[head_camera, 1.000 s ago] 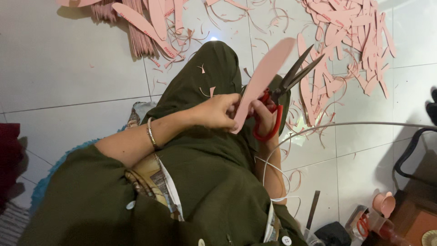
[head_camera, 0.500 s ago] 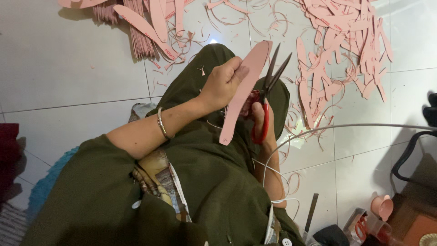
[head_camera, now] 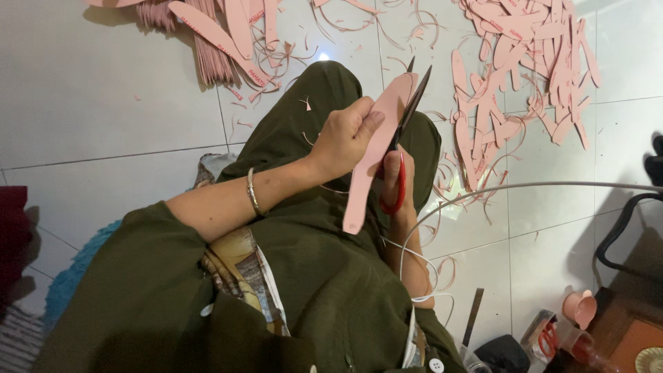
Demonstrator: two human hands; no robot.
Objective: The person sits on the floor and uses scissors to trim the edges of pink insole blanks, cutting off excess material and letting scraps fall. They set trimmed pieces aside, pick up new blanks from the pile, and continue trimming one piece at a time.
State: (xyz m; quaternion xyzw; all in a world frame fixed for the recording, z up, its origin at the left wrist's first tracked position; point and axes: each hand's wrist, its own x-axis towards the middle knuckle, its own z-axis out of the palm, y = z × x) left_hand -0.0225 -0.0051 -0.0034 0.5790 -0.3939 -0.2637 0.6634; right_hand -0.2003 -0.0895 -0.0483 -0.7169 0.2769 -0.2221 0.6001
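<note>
My left hand [head_camera: 345,135] grips a long pink strip [head_camera: 373,148] at mid-frame; my right hand [head_camera: 404,183] is closed on red-handled scissors [head_camera: 404,138], blades against the strip's edge. Pink offcuts [head_camera: 525,76] litter the floor [head_camera: 103,103], upper right.

The pink strip [head_camera: 373,145] hides most of the right hand [head_camera: 404,183] and the scissors [head_camera: 404,138].

Heap of pink cut strips [head_camera: 525,69] on white tiled floor [head_camera: 103,103], beyond and right of hands. Stacked pink pieces [head_camera: 214,41] beyond, to left. Thin curled offcuts [head_camera: 442,273] strewn nearby. Pink cup [head_camera: 579,309] and small red scissors [head_camera: 549,338] far right, near side. Dark bent tube [head_camera: 621,228] right. Teal mat [head_camera: 76,266] left.
</note>
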